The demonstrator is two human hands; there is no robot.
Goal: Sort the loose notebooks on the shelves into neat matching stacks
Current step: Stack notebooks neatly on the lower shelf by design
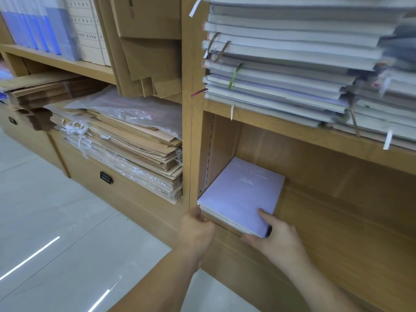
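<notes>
A small stack of lilac-covered notebooks (240, 194) lies flat at the left end of the lower wooden shelf (326, 212), against the side panel. My left hand (197, 230) holds the stack's front left corner, fingers curled at its edge. My right hand (273, 235) grips the front right corner, thumb on the top cover and fingers under the edge. On the shelf above sits a tall, uneven pile of pale notebooks (281, 61) with ribbon markers hanging out.
The left bay holds brown paper envelopes in plastic wrap (126, 143) and leaning cardboard folders (146, 46). Blue and white file boxes (51, 25) stand at the upper left. Drawers with dark handles (105, 177) sit below. Pale floor tiles (56, 233) spread to the left.
</notes>
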